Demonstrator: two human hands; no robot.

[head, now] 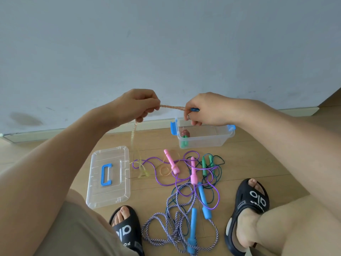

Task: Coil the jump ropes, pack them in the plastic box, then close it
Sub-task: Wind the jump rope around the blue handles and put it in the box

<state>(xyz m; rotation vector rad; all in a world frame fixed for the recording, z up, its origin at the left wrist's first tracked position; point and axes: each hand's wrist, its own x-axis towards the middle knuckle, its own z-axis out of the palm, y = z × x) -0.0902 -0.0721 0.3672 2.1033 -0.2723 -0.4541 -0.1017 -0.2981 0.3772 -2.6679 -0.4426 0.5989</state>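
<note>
Both hands are raised above the floor in front of the wall, with a short span of orange-and-clear rope [172, 107] stretched taut between them. Left hand [137, 105]: fingers clenched around the rope, which exits below the fist and hangs down, blurred, to the wooden floor [249, 163], ending near the lid. Right hand [204, 109]: fingers pinched on the rope together with a dark blue handle [195, 109], of which only a short tip is visible between the fingers. Directly below the right hand stands the clear plastic box [204, 138], open, with blue latches at both ends; it rests on the floor near the wall. Inside, at its left end, lies one coiled rope bundle [184, 134] with green handles. The clear lid [108, 176], with a blue carrying handle at its centre, lies flat on the floor to the left, well apart from the box. Between lid and box, toward the person, lies a tangle of uncoiled ropes: a purple rope with pink handles [193, 171], a thin dark rope with green handles [204, 166], and a blue-and-white braided rope with light blue handles [203, 198]. Two feet in black slides [251, 204] stand on either side of the braided rope.
</note>
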